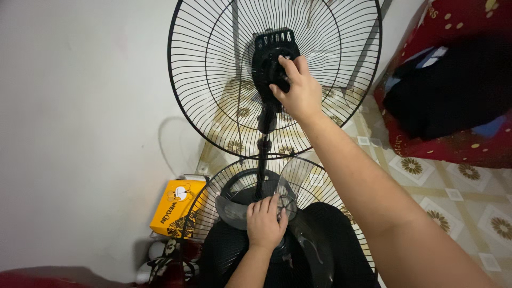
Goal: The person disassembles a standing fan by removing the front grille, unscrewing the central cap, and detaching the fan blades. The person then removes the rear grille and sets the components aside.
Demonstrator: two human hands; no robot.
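A black standing fan stands in front of me with its rear wire guard point(213, 101) mounted and the blade off. My right hand point(296, 88) reaches up to the black motor hub point(269, 64) at the guard's centre, fingers closed around a small black part on the shaft. My left hand point(265, 224) is low, gripping the hub of the translucent grey fan blade point(234, 210), which rests over the loose front wire guard point(325, 181) lying on my lap. The fan's pole point(262, 160) runs down between the two guards.
A white wall fills the left. A yellow cardboard box point(173, 208) sits by the wall on the floor. Patterned floor tiles point(469, 202) spread to the right, with a red dotted cushion and dark clothing point(453, 85) at upper right.
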